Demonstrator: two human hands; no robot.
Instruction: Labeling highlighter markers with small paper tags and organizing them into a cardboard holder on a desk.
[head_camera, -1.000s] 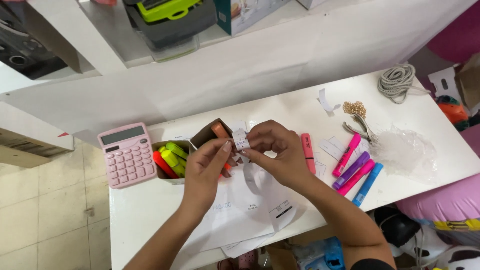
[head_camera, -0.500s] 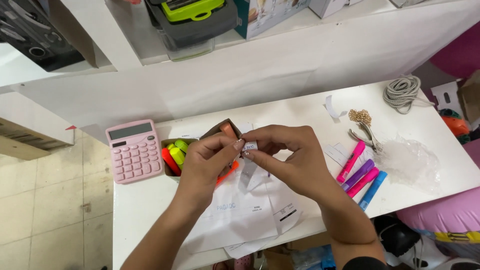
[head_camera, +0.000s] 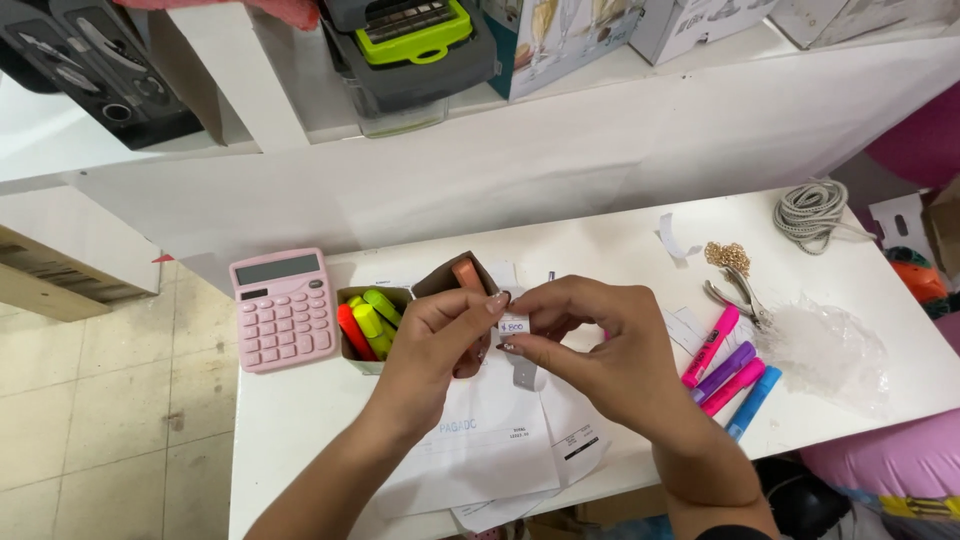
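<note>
Fingertips of the left hand (head_camera: 440, 335) and right hand (head_camera: 590, 350) pinch a small white tag (head_camera: 514, 326) between them, held flat for handling, above papers (head_camera: 480, 450) on the counter (head_camera: 300, 420). Highlighters (head_camera: 728, 365) lie at three o'clock, a pink calculator (head_camera: 283, 310) at nine.

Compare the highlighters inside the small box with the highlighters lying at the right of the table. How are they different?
The boxed highlighters are yellow, green and orange-red; the loose highlighters are pink, purple and blue. The boxed ones stand packed in an open box beside the pink calculator, close to the left hand; the loose ones lie flat on the white table, beyond the right hand. Both groups are capped.
</note>
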